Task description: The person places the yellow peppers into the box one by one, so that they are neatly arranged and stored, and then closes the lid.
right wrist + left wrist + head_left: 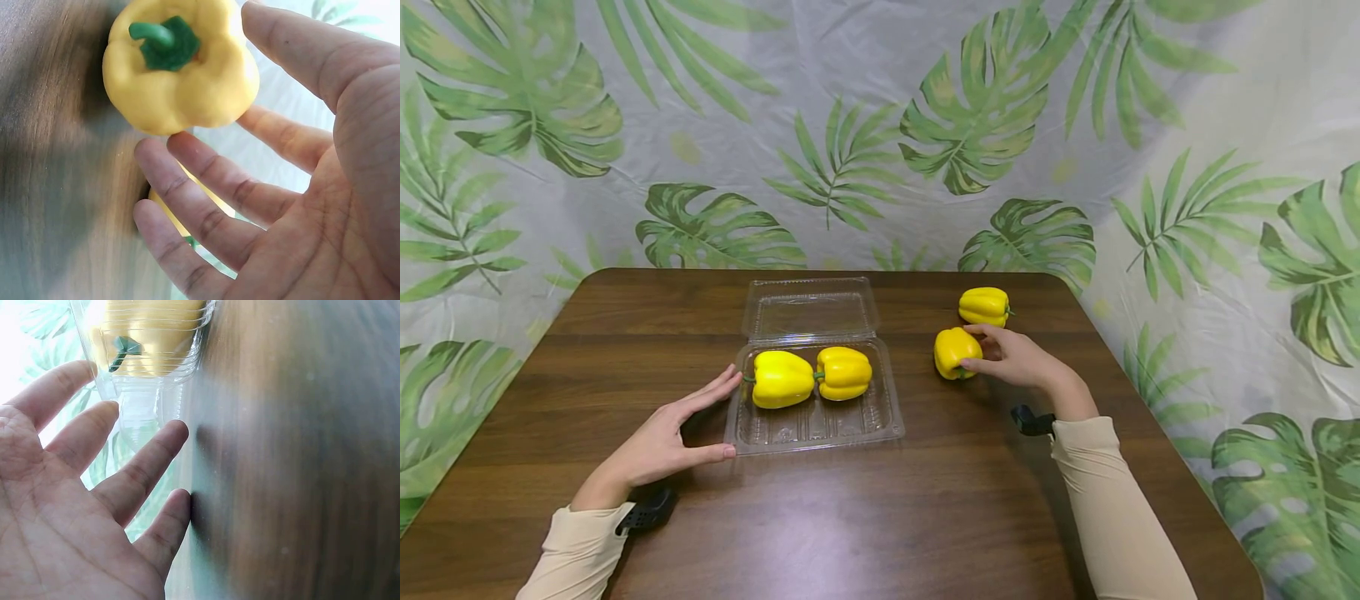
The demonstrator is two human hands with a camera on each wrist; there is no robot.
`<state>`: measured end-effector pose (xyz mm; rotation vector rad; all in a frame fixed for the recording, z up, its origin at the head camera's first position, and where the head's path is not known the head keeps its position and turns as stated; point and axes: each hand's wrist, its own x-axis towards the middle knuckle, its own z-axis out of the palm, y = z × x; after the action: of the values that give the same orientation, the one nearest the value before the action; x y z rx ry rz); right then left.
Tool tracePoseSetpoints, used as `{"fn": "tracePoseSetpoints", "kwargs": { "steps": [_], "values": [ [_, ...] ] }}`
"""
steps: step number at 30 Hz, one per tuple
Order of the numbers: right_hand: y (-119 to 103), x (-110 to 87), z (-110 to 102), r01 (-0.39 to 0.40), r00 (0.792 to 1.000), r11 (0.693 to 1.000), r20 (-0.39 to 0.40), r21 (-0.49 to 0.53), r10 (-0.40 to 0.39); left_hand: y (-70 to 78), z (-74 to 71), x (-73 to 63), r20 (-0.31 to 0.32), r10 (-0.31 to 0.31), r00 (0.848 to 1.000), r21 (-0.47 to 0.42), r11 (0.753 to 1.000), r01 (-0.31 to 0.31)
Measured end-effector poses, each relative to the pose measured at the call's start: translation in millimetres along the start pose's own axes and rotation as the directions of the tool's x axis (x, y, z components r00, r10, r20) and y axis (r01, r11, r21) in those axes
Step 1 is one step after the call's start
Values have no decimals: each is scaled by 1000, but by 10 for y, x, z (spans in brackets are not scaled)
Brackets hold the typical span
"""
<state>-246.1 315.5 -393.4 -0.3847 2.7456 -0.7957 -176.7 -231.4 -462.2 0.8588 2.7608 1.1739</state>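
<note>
My right hand point(1018, 360) holds a yellow bell pepper point(955, 352) at the table's right side, thumb on the near side and fingertips on the far side. In the right wrist view its green stem point(164, 40) faces the camera. Just behind it lies another yellow bell pepper point(984, 306). A clear plastic clamshell box point(850, 429) sits mid-table, lid point(811, 307) folded back. Inside it, two yellow bell peppers lie side by side, a left one point(782, 380) and a right one point(845, 373). My left hand point(662, 437), fingers extended, touches the box's left edge.
The brown wooden table point(820, 517) has rounded corners. Behind and beside it hangs a pale cloth point(850, 75) printed with green leaves. Each wrist wears a black strap with a camera, the left strap point(649, 510) and the right strap point(1032, 421).
</note>
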Motion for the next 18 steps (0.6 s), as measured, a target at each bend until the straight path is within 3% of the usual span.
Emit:
{"fn": "tracePoseSetpoints", "kwargs": {
  "steps": [18],
  "values": [
    [58, -120, -50, -46, 999, 998, -5, -31, 46, 5, 3, 15, 12, -5, 1000, -22, 1000, 5]
  ]
}}
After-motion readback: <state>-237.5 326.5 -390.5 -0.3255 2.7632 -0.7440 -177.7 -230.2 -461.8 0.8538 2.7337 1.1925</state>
